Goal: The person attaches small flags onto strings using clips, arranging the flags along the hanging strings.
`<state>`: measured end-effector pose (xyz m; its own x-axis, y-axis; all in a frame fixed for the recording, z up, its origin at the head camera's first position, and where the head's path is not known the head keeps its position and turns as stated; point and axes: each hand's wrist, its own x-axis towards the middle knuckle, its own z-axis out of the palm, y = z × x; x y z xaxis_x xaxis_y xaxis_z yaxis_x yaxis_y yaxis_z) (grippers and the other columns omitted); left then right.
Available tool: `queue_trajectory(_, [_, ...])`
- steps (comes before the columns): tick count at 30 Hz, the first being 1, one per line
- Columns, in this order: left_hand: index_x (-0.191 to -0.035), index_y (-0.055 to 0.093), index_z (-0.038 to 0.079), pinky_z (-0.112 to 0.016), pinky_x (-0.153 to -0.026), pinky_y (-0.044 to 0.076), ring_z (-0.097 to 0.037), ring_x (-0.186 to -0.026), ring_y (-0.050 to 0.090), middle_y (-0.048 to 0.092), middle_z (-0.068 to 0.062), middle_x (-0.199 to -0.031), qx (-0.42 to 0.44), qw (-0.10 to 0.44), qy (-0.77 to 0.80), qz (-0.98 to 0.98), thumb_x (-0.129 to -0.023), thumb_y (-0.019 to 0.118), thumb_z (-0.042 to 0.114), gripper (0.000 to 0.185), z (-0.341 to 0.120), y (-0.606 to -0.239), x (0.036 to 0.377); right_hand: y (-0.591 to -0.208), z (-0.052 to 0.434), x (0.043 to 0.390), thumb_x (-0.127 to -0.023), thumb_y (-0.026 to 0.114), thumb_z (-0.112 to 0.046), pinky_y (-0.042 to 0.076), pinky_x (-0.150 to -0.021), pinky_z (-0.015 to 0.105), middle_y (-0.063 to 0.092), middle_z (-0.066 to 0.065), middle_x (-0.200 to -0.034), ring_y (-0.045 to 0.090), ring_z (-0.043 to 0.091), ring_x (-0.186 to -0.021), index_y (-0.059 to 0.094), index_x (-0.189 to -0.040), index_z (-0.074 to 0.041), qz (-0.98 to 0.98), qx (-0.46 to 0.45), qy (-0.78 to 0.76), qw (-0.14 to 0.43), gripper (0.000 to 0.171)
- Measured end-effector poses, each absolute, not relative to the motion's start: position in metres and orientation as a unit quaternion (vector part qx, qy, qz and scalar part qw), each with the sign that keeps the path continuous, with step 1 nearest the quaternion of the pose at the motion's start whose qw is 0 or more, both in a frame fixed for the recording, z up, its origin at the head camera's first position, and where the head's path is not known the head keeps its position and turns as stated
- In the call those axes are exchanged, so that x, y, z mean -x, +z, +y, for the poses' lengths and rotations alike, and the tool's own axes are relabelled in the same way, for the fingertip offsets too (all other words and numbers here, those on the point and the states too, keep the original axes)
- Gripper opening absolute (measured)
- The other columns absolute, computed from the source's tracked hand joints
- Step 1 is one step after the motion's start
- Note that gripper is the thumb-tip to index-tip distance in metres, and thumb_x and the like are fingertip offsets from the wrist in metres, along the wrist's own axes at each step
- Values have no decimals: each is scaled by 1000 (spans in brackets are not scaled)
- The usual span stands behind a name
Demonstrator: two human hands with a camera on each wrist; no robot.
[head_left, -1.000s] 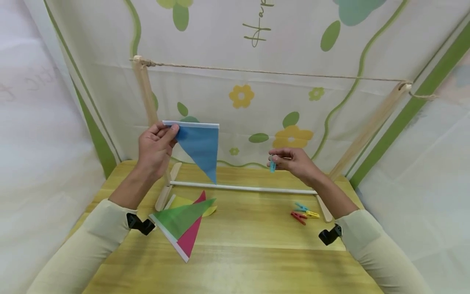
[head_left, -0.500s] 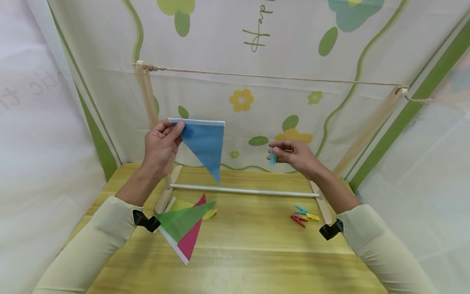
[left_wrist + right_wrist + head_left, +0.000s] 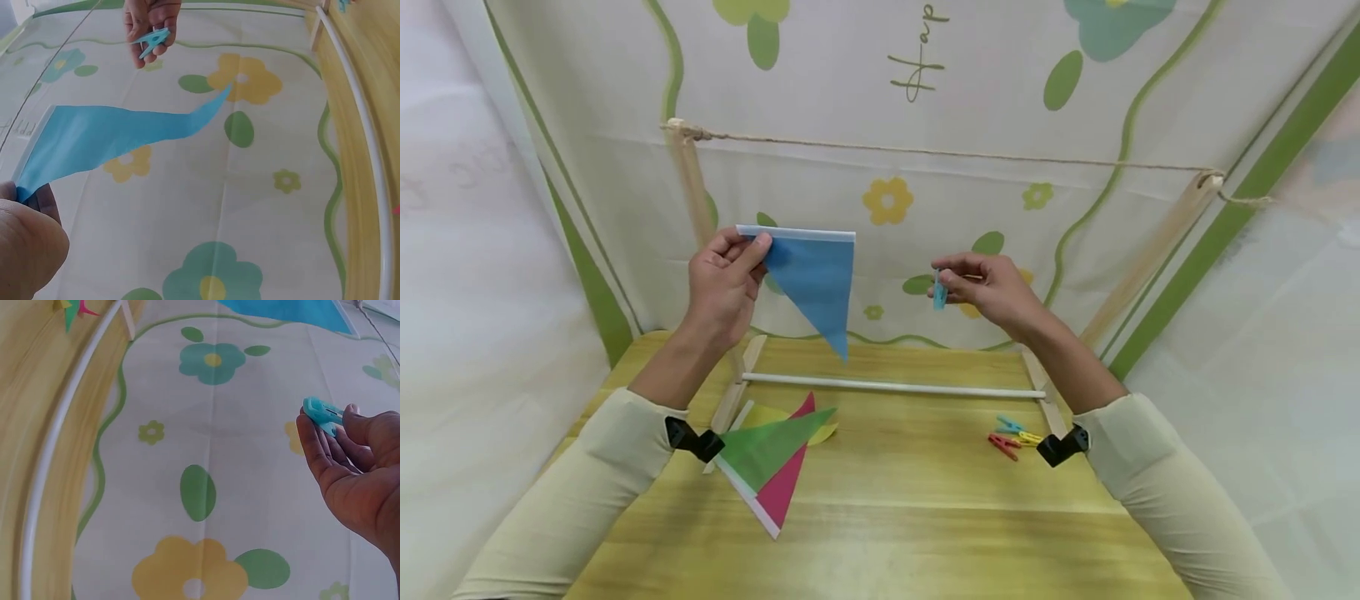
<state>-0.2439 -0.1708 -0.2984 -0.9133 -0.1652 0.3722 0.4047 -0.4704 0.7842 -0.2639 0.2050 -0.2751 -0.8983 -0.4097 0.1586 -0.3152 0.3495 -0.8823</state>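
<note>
My left hand (image 3: 722, 279) pinches a blue triangular pennant (image 3: 816, 275) at the left end of its white top band, and the point hangs downward. In the left wrist view the pennant (image 3: 112, 134) stretches away from the thumb and fingers. My right hand (image 3: 985, 287) holds a light-blue clothespin (image 3: 940, 292) between thumb and fingers, to the right of the pennant. Seen from the right wrist, the clothespin (image 3: 322, 412) lies across the fingertips with the thumb on one end. Both hands are below a twine line (image 3: 925, 151) strung between two wooden posts.
Green (image 3: 775, 450), pink and yellow pennants overlap on the wooden table (image 3: 910, 533) at left. Red (image 3: 1003, 446), yellow and blue clothespins lie near the right post (image 3: 1157, 250). A white rod (image 3: 887, 385) joins the stand's feet. A flower-printed cloth hangs behind.
My right hand has risen and shifted slightly left with the clothespin. My left hand has lifted the pennant a little. The view has shifted slightly too.
</note>
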Motion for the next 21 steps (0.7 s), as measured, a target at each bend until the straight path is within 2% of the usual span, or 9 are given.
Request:
queue_trajectory(5, [-110, 74, 8, -20, -86, 67, -10, -84, 74, 78, 1, -96, 125, 177, -849, -481, -108, 73, 0, 8, -173, -292, 243, -260, 192, 264, -119, 61, -17, 67, -101, 26, 72, 25, -146, 81, 5, -112, 66, -152, -1, 819, 234, -523, 31, 38])
queue_trajectory(12, [-109, 76, 6, -20, -87, 68, -10, -83, 76, 80, 0, -93, 126, 180, -855, -470, -105, 78, 4, 5, -172, -284, 243, -241, 181, 263, -118, 61, -16, 67, -104, 29, 70, 26, -149, 79, 3, -112, 67, -151, 1, 816, 257, -517, 15, 37])
queue_trajectory(21, [-106, 78, 3, -22, -85, 67, -12, -83, 77, 81, -2, -91, 135, 191, -864, -446, -106, 76, 1, 3, -169, -272, 245, -213, 164, 254, -117, 62, -12, 68, -101, 29, 78, 15, -132, 83, 9, -109, 71, -147, 0, 800, 286, -526, -30, 33])
